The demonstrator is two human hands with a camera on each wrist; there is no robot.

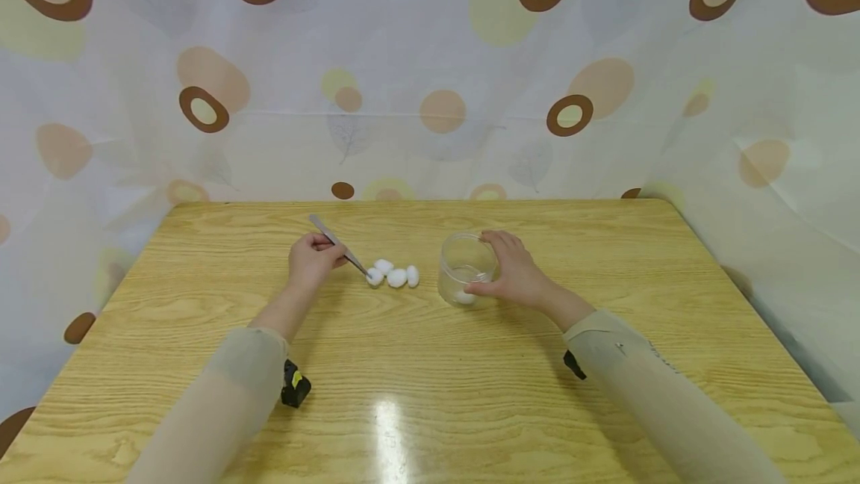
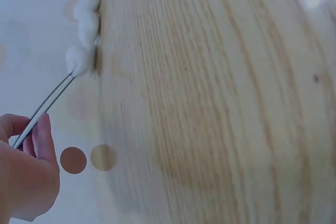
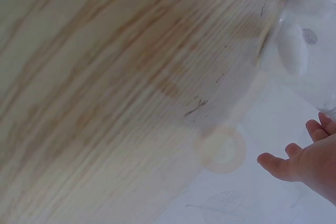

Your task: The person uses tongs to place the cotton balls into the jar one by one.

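Note:
My left hand (image 1: 312, 260) grips metal tweezers (image 1: 339, 246), whose tips pinch a white cotton ball (image 1: 374, 276) on the wooden table (image 1: 430, 364). In the left wrist view the tweezers (image 2: 44, 106) reach the nearest cotton ball (image 2: 76, 59) of a short row. Three more cotton balls (image 1: 398, 275) lie just right of the tips. My right hand (image 1: 513, 271) curls around a clear glass jar (image 1: 465, 267) with one cotton ball (image 1: 465, 296) inside. The right wrist view shows the jar (image 3: 307, 51) and that hand's fingertips (image 3: 286, 163).
A patterned curtain (image 1: 430, 73) hangs behind and beside the table. Small black devices (image 1: 294, 384) sit on both wrists. The wooden surface in front of the hands is bare with a light glare.

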